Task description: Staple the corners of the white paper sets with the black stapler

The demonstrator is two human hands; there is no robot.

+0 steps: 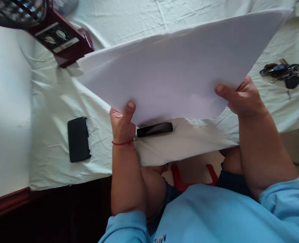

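Item: large white paper sheet [179, 67], lifted above the cloth-covered table [53, 101], your left hand [122, 123] and right hand [243, 98] each pinching its near edge, thumb on top, apparently to keep it flat; black remote [154, 129] beneath, keys [282, 72] well apart.

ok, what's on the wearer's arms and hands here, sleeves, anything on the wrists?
Both forearms are bare, with light blue sleeves pushed up near the elbows. The left hand has a thin red string bracelet at the wrist. The right hand shows no glove, ring or band.
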